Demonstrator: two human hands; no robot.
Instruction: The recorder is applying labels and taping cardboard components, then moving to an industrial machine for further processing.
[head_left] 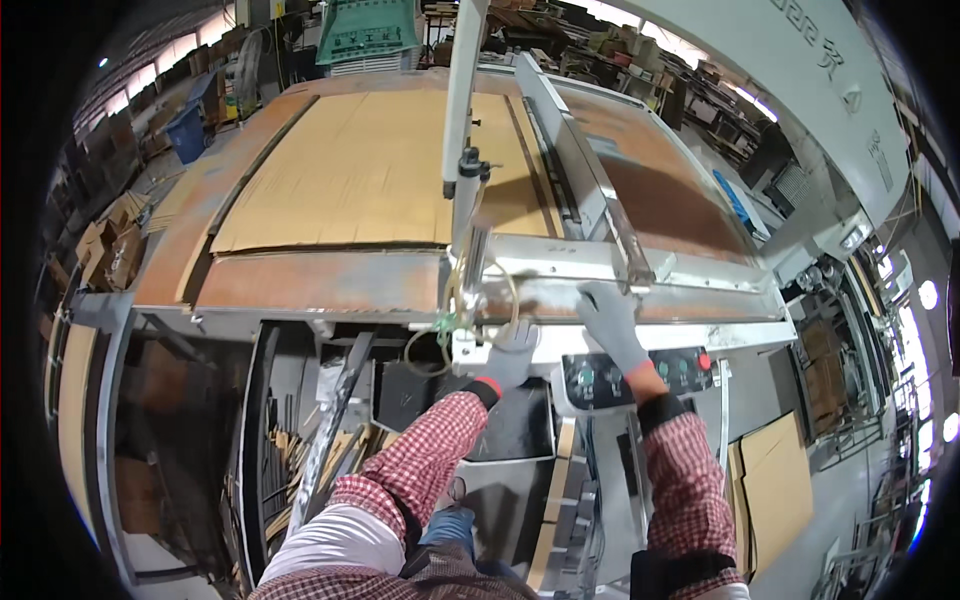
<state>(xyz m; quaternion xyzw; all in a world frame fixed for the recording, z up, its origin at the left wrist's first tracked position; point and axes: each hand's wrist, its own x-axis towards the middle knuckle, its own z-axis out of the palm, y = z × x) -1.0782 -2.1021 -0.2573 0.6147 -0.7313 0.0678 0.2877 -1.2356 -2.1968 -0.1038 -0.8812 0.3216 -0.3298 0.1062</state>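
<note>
My left hand, in a grey glove, rests at the white front edge of a large machine bed, its fingers reaching forward and lying loosely on the edge. Thin yellowish looped tubing hangs beside it from a small metal cylinder. My right hand, also gloved, is farther right over the metal strip at the front of the bed. Its fingers are curled together; whatever they may hold is hidden. Below its wrist is a dark control panel with green buttons and a red knob.
A stack of brown cardboard sheets lies on the rust-coloured bed, left of a long metal guide rail. A white machine arm spans overhead at the right. Cardboard pieces lean at the lower right. A blue bin stands far left.
</note>
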